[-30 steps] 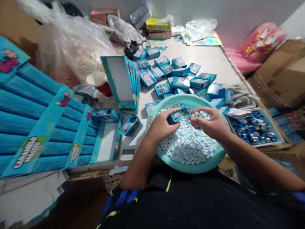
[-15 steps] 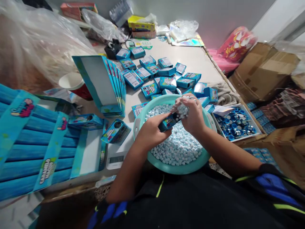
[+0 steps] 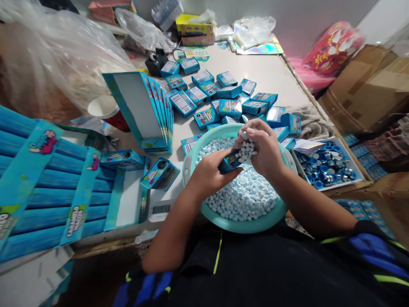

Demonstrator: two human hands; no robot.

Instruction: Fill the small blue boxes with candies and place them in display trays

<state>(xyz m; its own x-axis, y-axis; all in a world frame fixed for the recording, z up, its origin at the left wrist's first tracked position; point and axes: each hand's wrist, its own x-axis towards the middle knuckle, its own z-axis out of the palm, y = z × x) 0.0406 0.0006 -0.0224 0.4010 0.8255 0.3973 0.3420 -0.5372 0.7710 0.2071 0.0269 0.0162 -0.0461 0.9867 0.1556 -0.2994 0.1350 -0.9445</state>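
From my head view, my left grip (image 3: 209, 172) is clamped on a blue box (image 3: 228, 164), thumb along the far side and fingers beneath, the back of the hand turned up. The box sticks out past the fingertips, slightly tilted, its right end at my other hand. My left forearm slants up and rightward from the lower edge, elbow low and out to the side.

My right grip (image 3: 266, 149) is curled around a handful of candies (image 3: 247, 149), palm turned in toward the box, fingers bent over the top. The candies bulge out right against the box's end; its mouth is hidden behind them. That forearm comes in from the lower right, angled up and leftward, so that my two wrists lean toward each other.

Directly below both grips is the basin (image 3: 246, 226), with loose candies (image 3: 244, 198) heaped inside. Left of my left grip, another box (image 3: 159, 174) sits on the scale (image 3: 159, 211). Beyond my grips, more boxes (image 3: 230, 108) lie scattered over the counter (image 3: 265, 70). To the right of my right grip stands a tray (image 3: 349, 184) of blue caps (image 3: 329, 164).
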